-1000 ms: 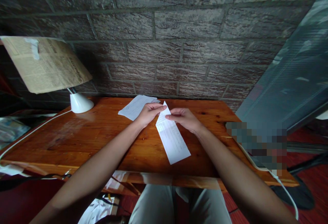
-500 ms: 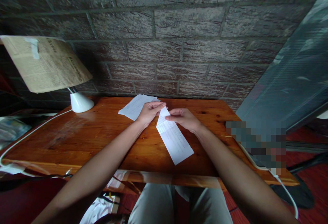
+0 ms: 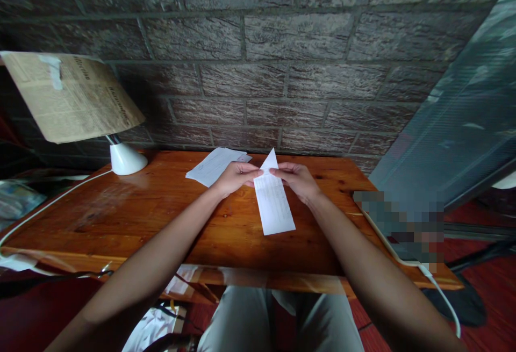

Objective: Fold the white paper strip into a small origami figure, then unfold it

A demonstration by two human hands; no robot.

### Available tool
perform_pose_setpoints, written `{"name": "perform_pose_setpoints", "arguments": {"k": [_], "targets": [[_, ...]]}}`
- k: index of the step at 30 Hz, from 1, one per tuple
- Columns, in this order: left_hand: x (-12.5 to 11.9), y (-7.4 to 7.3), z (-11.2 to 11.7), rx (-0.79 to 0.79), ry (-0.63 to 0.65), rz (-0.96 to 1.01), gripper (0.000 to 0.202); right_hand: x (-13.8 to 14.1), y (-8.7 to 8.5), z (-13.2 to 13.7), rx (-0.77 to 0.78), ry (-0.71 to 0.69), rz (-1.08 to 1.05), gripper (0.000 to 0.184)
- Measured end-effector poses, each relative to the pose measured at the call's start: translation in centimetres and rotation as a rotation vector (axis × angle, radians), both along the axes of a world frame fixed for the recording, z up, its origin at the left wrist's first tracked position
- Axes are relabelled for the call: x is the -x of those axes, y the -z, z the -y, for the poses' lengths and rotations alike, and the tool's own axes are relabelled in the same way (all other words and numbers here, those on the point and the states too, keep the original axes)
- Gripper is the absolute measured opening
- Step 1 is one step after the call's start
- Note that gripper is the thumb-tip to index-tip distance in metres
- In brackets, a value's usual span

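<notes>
A white folded sheet of paper (image 3: 274, 207) with faint print is held up over the wooden table, its far end creased to a sharp point. My left hand (image 3: 238, 176) pinches its left edge just below the pointed end, thumb on top. On the opposite edge, my right hand (image 3: 297, 177) grips the paper the same way, thumb laid on its face. The fingers beneath the paper are partly hidden. Behind my left hand lies a loose stack of white papers (image 3: 215, 165).
A lamp (image 3: 127, 159) with a newsprint shade stands at the left of the wooden table (image 3: 133, 212), its white cord running over the edge. A blurred-out flat device (image 3: 397, 228) with a cable lies at the right edge. A brick wall (image 3: 298, 83) rises behind.
The paper has turned more upright, and its pointed tip now shows above my hands. My left hand has shifted down from the tip to the left edge; my right hand moved up slightly.
</notes>
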State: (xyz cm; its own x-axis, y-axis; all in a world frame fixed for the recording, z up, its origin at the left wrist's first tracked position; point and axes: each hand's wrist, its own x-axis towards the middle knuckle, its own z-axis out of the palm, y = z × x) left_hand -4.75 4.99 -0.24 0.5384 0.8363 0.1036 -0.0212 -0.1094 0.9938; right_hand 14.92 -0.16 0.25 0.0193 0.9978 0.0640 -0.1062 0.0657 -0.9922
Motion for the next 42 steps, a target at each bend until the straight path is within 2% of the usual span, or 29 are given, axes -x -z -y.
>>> {"name": "perform_pose_setpoints", "arguments": {"k": [7, 9, 15, 26, 32, 38, 42], "targets": [[-0.36, 0.29, -0.25, -0.194, -0.052, 0.005, 0.035, -0.25, 0.27, -0.31, 0.01, -0.024, -0.033, 0.03], [-0.45, 0.36, -0.26, -0.208, -0.046, 0.004, 0.035, -0.29, 0.37, -0.37, -0.007, -0.014, -0.024, 0.029], [-0.42, 0.66, -0.12, -0.043, 0.148, -0.048, 0.041, -0.49, 0.35, -0.49, -0.039, 0.028, -0.02, 0.028], [-0.61, 0.62, -0.25, 0.119, 0.12, 0.095, 0.047, 0.01, -0.14, -0.25, -0.14, 0.046, -0.061, 0.029], [-0.35, 0.41, -0.42, 0.048, 0.21, 0.184, 0.041, -0.45, -0.4, -0.39, -0.12, 0.096, -0.1, 0.035], [-0.23, -0.08, -0.01, -0.044, 0.19, 0.1, 0.044, -0.27, -0.36, -0.33, -0.116, 0.113, -0.091, 0.038], [-0.58, 0.0, 0.26, -0.009, 0.03, 0.091, 0.041, 0.21, -0.07, -0.26, -0.13, 0.111, -0.086, 0.036]]}}
